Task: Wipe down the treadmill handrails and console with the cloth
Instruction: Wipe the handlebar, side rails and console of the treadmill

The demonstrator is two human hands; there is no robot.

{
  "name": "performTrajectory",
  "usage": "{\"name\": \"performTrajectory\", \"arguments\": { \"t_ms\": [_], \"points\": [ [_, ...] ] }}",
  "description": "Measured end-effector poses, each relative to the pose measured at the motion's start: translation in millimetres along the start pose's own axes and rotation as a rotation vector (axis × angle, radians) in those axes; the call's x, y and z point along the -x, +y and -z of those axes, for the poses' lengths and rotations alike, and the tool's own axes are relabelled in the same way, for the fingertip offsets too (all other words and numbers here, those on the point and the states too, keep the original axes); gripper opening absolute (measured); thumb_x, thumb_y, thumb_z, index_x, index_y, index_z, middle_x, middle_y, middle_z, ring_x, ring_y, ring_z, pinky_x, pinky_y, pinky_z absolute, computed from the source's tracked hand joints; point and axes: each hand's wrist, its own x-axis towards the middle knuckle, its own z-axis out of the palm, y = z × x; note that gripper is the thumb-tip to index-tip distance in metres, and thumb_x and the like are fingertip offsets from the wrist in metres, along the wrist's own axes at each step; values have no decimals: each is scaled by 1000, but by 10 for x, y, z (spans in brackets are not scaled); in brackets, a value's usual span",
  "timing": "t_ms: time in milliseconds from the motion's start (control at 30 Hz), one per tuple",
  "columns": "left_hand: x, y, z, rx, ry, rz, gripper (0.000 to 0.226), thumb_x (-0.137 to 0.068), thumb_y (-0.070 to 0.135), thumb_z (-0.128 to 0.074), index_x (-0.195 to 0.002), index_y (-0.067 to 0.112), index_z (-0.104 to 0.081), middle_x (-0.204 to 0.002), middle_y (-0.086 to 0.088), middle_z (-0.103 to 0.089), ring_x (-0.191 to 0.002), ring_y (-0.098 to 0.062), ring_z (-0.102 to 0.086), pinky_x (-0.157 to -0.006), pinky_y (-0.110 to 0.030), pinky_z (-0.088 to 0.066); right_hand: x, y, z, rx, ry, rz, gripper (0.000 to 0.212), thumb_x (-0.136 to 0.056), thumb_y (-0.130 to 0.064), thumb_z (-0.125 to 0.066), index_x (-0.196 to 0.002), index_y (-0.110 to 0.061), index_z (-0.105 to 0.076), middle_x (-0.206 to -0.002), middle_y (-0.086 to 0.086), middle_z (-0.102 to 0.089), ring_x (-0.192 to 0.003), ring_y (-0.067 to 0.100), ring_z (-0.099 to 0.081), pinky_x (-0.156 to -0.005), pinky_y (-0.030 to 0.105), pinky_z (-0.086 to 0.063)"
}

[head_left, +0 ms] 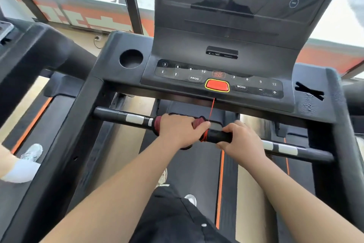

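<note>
Fingers of the left hand (178, 131) clamp a dark red cloth (198, 122) round the black front handrail bar (110, 114), the right hand (239, 140) gripping bare beside it, so the console panel (216, 77) likely remains unwiped.

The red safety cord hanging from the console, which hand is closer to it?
Left. The left hand, gripping the cloth on the front handrail, has its fingertips touching the red safety cord. The right hand grips the bar just right of it, apart.
</note>
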Motion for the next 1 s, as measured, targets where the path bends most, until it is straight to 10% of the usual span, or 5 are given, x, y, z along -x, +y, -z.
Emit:
{"name": "performTrajectory", "arguments": {
  "t_ms": [133, 333, 500, 700, 1000],
  "points": [
    [388, 5, -281, 317, 477, -84, 30, -104, 40, -49, -96, 20, -70, -99, 2, -73, -101, -21, -61, -99, -43, -44, 55, 112, 33, -22, -55, 109, 54, -82, -49, -75, -129, -27, -61, -113, -10, -54, -115, 15, -48, -91, 34, -49],
    [410, 133, 175, 1147, 458, 394, 50, -108, 52, -34, -83, 18, -60, -78, 10, -64, -87, -25, -59, -84, -35, -44, 176, 627, 259, 76, 1, 37, 67, -83, -53, -73, -141, -27, -53, -131, -9, -56, -127, 18, -48, -99, 33, -46],
    [500, 760, 381, 872, 554, -67, 34, -109, 42, -37, -89, 28, -61, -82, 21, -62, -81, -5, -58, -73, -26, -41, 204, 878, 277, 56, -42, -72, 45, -81, -60, -70, -115, -31, -65, -106, -10, -60, -111, 16, -53, -81, 34, -50],
    [472, 1289, -245, 39, 23, -315, 73, -98, 62, -15, -152, 23, -43, -166, -8, -31, -154, -35, -18, -125, -57, -9, 189, 938, 240, 23, 46, -102, 27, -79, -40, -68, -106, -35, -70, -98, -10, -66, -102, 18, -61, -71, 31, -50],
    [-113, 1399, -100, -98, -168, -313, 66, -99, 72, -16, -124, 24, -54, -123, -9, -66, -113, -36, -61, -86, -45, -44, 186, 926, 284, 31, 4, -74, 35, -81, -33, -63, -116, -39, -67, -107, -13, -66, -107, 17, -62, -76, 32, -53]
  ]
}}
